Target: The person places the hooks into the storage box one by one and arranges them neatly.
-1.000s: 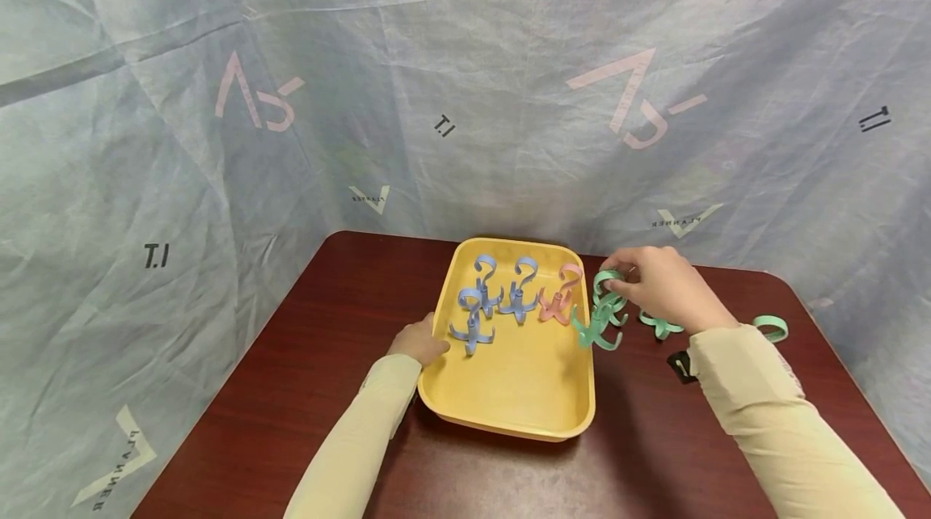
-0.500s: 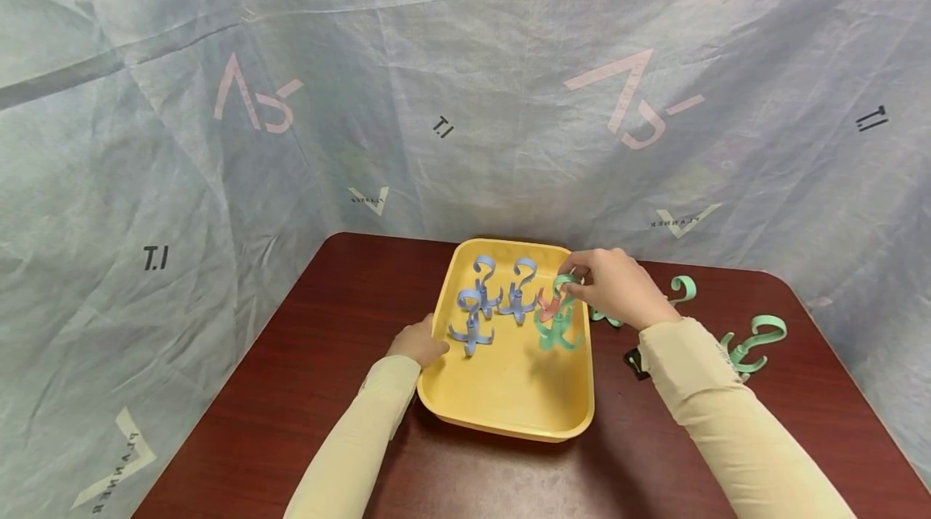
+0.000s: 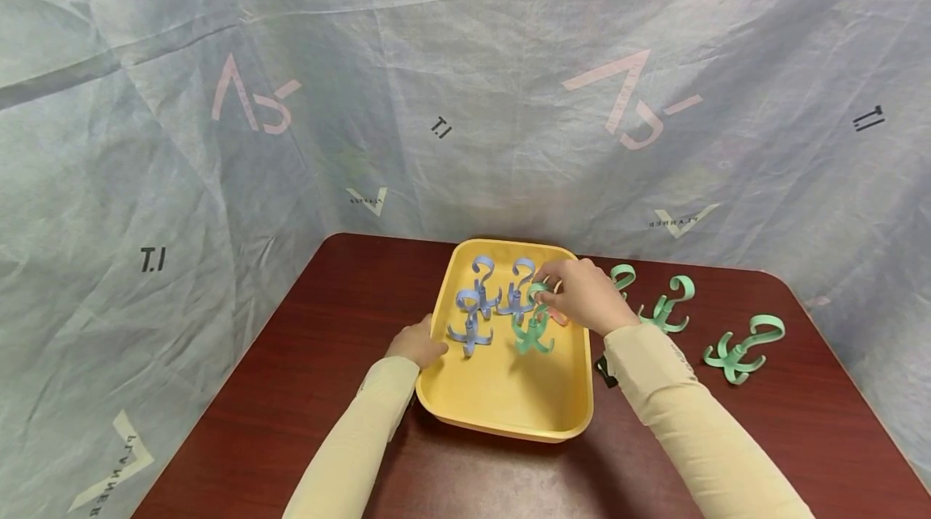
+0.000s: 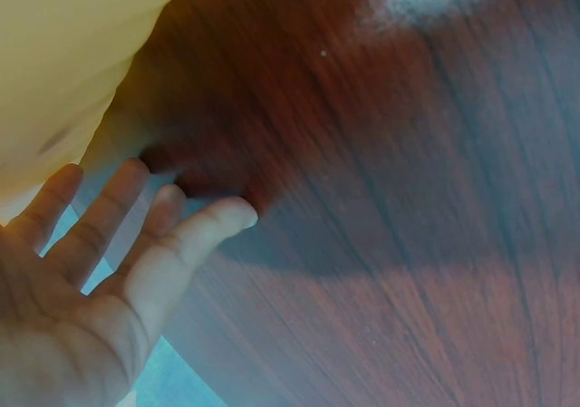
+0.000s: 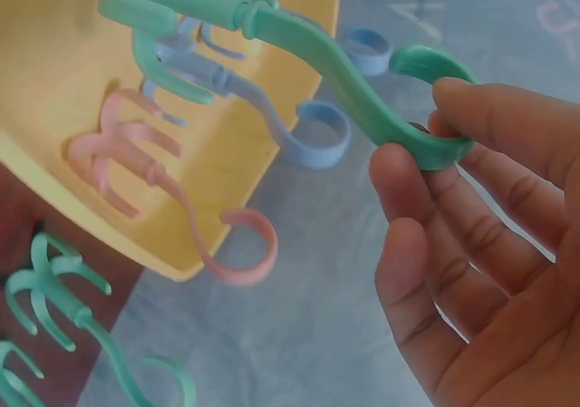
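Two hands are working at the yellow tray (image 3: pixel 465 390), and yours on the right is doing the carrying. Your right hand (image 3: pixel 585 297) is pinching the curled top of a green plastic hook (image 3: pixel 533 323) between thumb and fingertips (image 5: pixel 426 176), with the clawed foot hanging over the middle of the tray, just right of the blue hooks (image 3: pixel 486 301). The pink hook (image 5: pixel 154 176) is standing at the far right of the tray, mostly hidden behind your hand in the head view. Your left hand (image 3: pixel 420 341) is resting against the tray's left rim, fingers (image 4: pixel 136 217) straight and slightly spread, gripping nothing.

Judging by its thin moulded shape, the hook is looking light and stiff, with a smooth, somewhat slippery surface, so it is likely swinging easily from that top loop. The curl is giving your fingers a natural stop; the prongs below are looking like the part most apt to snag neighbours.

Three more green hooks (image 3: pixel 738 345) are lying on the dark wooden table (image 3: pixel 291 390) to the right of the tray.
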`<state>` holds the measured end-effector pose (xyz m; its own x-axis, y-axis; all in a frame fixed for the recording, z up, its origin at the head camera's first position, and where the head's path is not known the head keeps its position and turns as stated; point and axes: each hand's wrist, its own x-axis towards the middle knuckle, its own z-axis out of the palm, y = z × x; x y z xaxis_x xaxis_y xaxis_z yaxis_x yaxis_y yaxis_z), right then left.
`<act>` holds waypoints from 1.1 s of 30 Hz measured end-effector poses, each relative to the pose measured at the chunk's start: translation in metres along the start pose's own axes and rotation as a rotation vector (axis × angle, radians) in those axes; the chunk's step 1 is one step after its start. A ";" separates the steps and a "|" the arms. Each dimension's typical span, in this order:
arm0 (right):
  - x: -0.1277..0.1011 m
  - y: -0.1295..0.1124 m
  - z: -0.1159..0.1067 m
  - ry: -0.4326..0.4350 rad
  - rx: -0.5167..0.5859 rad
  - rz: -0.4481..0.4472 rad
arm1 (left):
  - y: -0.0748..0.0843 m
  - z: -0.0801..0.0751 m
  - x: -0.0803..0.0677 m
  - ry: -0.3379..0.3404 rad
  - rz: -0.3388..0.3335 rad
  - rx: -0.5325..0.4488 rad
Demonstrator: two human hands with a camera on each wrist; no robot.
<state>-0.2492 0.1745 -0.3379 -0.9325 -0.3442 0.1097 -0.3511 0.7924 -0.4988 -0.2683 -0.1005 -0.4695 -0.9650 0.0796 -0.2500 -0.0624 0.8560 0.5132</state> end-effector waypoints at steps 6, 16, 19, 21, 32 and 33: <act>0.004 0.002 0.015 -0.019 0.043 0.030 | -0.001 0.001 0.001 -0.007 -0.008 -0.001; 0.014 0.004 0.038 0.041 0.006 0.024 | -0.002 0.002 0.002 -0.010 -0.013 -0.011; 0.016 0.006 0.044 0.066 -0.011 0.009 | -0.003 0.002 0.003 -0.005 -0.001 -0.010; 0.017 0.006 0.048 0.074 -0.014 0.009 | -0.004 0.003 0.004 -0.002 0.004 -0.008; 0.019 0.004 0.054 0.046 -0.020 -0.002 | -0.007 0.004 0.007 0.006 0.015 -0.009; 0.019 0.003 0.054 0.037 -0.016 0.000 | -0.007 0.004 0.007 0.006 0.016 -0.010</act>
<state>-0.2631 0.1439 -0.3838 -0.9350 -0.3253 0.1413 -0.3519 0.8007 -0.4848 -0.2735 -0.1043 -0.4779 -0.9674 0.0898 -0.2366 -0.0496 0.8495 0.5253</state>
